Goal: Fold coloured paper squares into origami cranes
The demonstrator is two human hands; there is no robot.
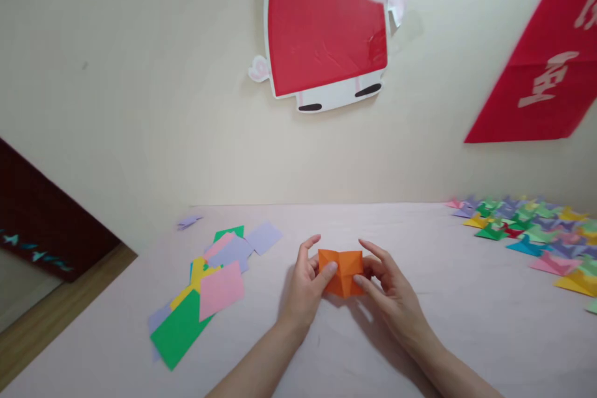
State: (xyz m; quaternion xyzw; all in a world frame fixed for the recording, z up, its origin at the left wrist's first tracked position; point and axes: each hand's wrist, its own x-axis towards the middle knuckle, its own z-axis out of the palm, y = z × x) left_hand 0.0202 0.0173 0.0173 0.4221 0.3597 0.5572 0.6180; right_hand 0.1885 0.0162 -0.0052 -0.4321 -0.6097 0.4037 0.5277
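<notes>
A partly folded orange paper [344, 268] is held just above the pale pink table [420, 336], in the middle of the view. My left hand [308, 283] pinches its left side, thumb on top and fingers curled behind. My right hand [385, 289] grips its right side, with the fingers closed round the edge and the index finger lying along the lower fold. Both forearms come in from the bottom edge.
A loose spread of flat coloured paper squares [209, 286] lies to the left. Several finished folded paper pieces [536, 230] are heaped at the far right. A small lilac scrap [189, 221] lies near the wall. The table's left edge drops to a wooden floor [56, 311].
</notes>
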